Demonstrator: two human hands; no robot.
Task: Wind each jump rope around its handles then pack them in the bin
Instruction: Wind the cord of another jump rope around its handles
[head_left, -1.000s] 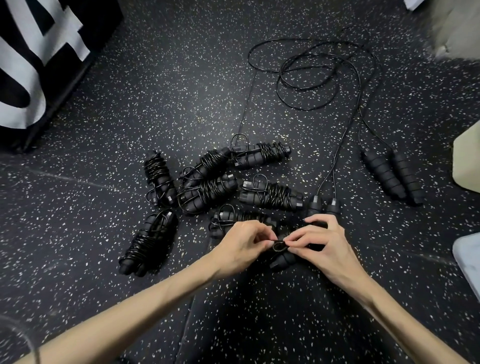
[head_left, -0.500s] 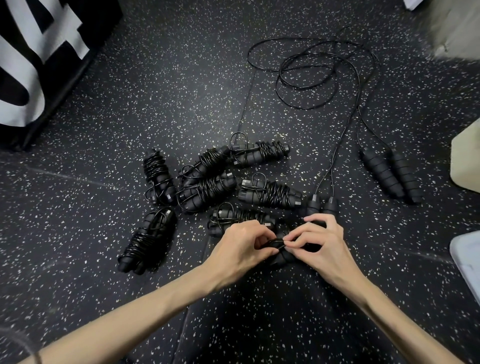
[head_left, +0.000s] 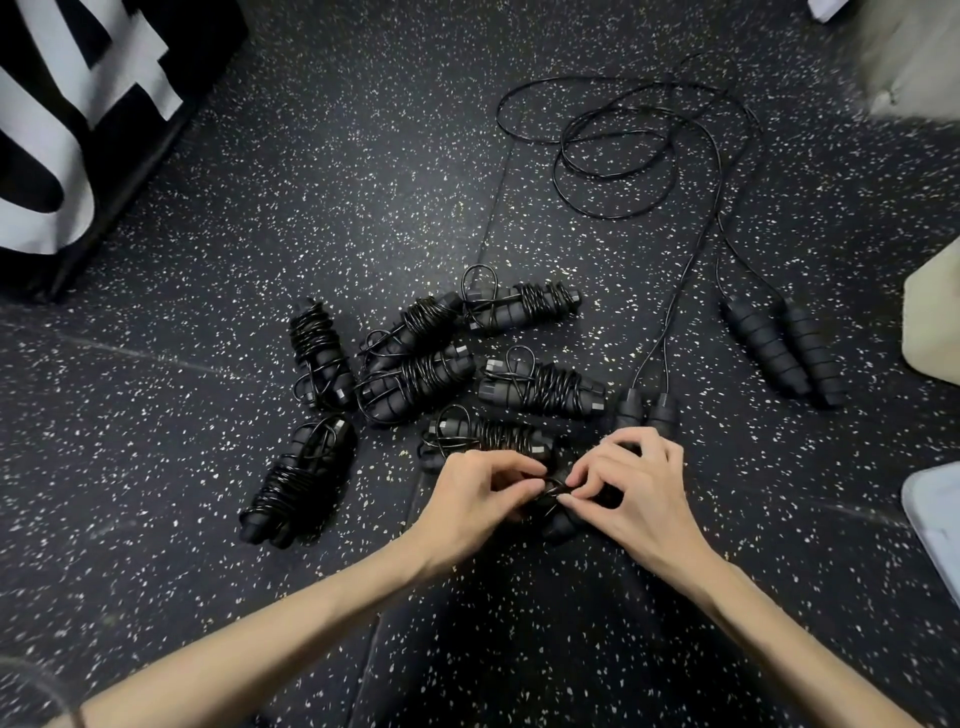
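Head view: left hand & right hand both pinch rope loop betw. fingertips; handle bundle directly beneath, long axis diag. on floor.

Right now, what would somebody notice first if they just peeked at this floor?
Probably the two hands in the middle: the left hand and right hand pinch a black rope bundle between them. Just beyond lies a cluster of wound jump ropes on the speckled floor. Farther right, loose cords loop away from an unwound pair of handles.
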